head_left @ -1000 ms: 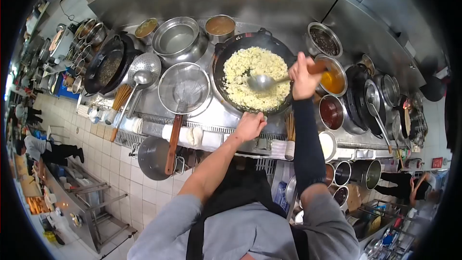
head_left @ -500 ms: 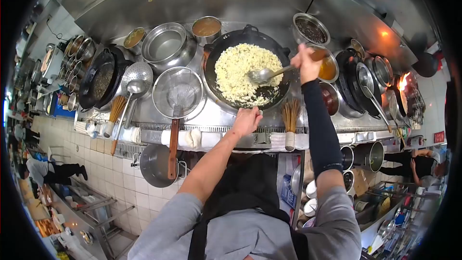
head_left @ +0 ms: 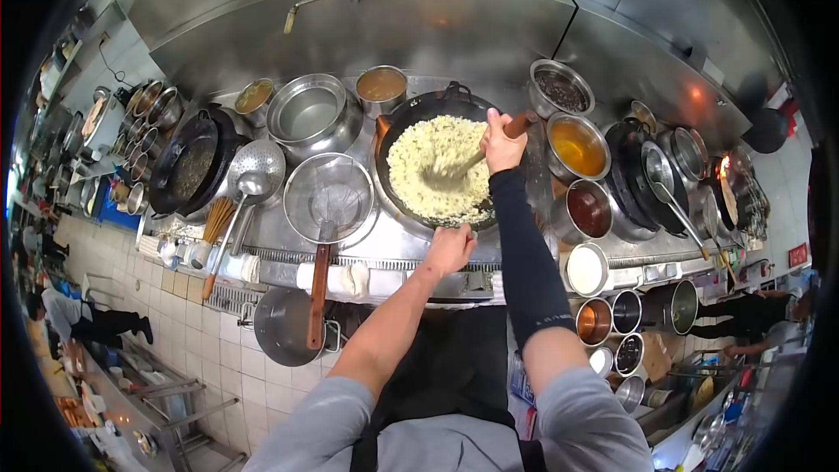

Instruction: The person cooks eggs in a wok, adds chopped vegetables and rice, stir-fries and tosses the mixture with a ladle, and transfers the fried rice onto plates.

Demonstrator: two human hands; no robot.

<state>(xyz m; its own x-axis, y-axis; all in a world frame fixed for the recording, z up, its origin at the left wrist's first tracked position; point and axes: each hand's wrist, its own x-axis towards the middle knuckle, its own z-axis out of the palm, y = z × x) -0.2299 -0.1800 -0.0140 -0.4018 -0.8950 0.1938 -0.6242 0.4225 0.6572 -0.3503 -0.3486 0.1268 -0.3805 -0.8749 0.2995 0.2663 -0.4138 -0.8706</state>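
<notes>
A black wok [head_left: 404, 115] holds a broad heap of yellowish fried rice [head_left: 433, 144]. My right hand [head_left: 505, 145], closed round a ladle [head_left: 519, 126] near its wooden handle end, is over the wok's right side. The ladle's head is in the rice, smeared by motion. At the near rim, my left hand [head_left: 451, 249] is closed on the wok's edge, its fingertips partly hidden. A black sleeve covers my right forearm.
Left of the wok, a wire strainer [head_left: 329, 197] lies with its wooden handle over the counter edge. A perforated skimmer [head_left: 255, 164] rests beyond it. Pots of water [head_left: 308, 109], amber liquid [head_left: 578, 147] and red sauce [head_left: 589, 210] flank the wok. Flame [head_left: 724, 166] burns far right.
My right hand has moved left and nearer to me, carrying the ladle leftward through the rice. My left hand stays at the wok's near rim. The whole view has shifted somewhat.
</notes>
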